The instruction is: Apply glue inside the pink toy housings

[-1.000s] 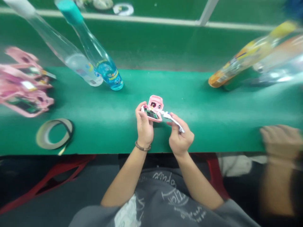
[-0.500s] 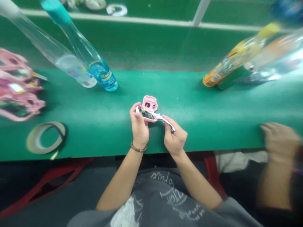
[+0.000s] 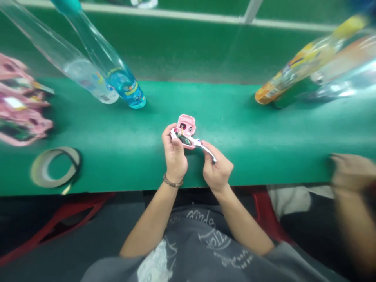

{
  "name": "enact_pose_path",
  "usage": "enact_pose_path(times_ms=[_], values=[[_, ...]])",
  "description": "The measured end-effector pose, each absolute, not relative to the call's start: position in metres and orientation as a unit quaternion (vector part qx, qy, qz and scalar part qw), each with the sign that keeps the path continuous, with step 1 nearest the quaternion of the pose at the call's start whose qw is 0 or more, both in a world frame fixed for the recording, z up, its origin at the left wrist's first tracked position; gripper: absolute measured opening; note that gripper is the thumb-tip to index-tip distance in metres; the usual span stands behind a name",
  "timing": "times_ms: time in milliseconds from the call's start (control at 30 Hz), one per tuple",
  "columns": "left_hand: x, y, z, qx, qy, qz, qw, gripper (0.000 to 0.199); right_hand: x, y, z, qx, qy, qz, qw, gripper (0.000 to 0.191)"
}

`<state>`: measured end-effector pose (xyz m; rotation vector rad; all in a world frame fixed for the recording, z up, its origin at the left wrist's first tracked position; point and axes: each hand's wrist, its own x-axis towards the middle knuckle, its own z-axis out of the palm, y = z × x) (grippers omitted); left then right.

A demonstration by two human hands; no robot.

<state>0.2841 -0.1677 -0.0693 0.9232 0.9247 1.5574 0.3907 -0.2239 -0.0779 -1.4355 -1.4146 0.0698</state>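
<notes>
My left hand (image 3: 175, 160) is closed around the left side of a small pink plastic casing (image 3: 187, 121), which is opened up. Its upper half, with round holes, is tilted back. A green circuit board (image 3: 183, 139) and small wires show in the lower half. Pinched in my right hand (image 3: 217, 168) is a slim white strip-like piece (image 3: 208, 150) with a bit of blue. Its far end meets the right edge of the casing; whether it is attached there I cannot tell.
Several pink casings with boards (image 3: 20, 105) lie at the left, near a tape roll (image 3: 37, 172). Bottles stand behind: a blue one (image 3: 129, 92), a clear one (image 3: 96, 84), an orange one (image 3: 273, 88). Another person's hand (image 3: 352, 170) rests at the table's right edge.
The view has shifted slightly. My left hand and the pink casing are turned a little; both hands keep their holds. The other person's hand has moved slightly right.
</notes>
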Motion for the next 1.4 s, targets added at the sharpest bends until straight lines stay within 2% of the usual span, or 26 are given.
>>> enact_pose_path(times_ms=[167, 300, 533, 733, 833, 1067, 1233, 1400], values=[[0.285, -0.170, -0.066, 0.371, 0.405, 0.643, 0.534, 0.058, 0.390, -0.221, -0.079, -0.572, -0.614, -0.010, 0.543, 0.042], [0.284, -0.171, -0.067, 0.380, 0.415, 0.634, 0.531, 0.061, 0.389, -0.220, -0.079, -0.586, -0.599, 0.007, 0.545, 0.037], [0.284, -0.169, -0.070, 0.382, 0.403, 0.650, 0.518, 0.057, 0.389, -0.226, -0.072, -0.653, -0.507, 0.131, 0.547, 0.023], [0.286, -0.169, -0.065, 0.330, 0.371, 0.674, 0.547, 0.050, 0.386, -0.230, -0.067, -0.673, -0.488, 0.157, 0.533, 0.023], [0.286, -0.170, -0.060, 0.299, 0.350, 0.683, 0.567, 0.048, 0.386, -0.230, -0.067, -0.670, -0.469, 0.162, 0.553, 0.021], [0.277, -0.166, -0.054, 0.204, 0.314, 0.664, 0.647, 0.043, 0.400, -0.243, -0.062, -0.637, -0.365, 0.310, 0.604, 0.024], [0.272, -0.163, -0.053, 0.184, 0.332, 0.644, 0.664, 0.039, 0.400, -0.231, -0.046, -0.586, -0.422, 0.358, 0.592, 0.019], [0.273, -0.164, -0.049, 0.195, 0.351, 0.642, 0.653, 0.036, 0.393, -0.204, -0.036, -0.576, -0.516, 0.298, 0.559, 0.016]])
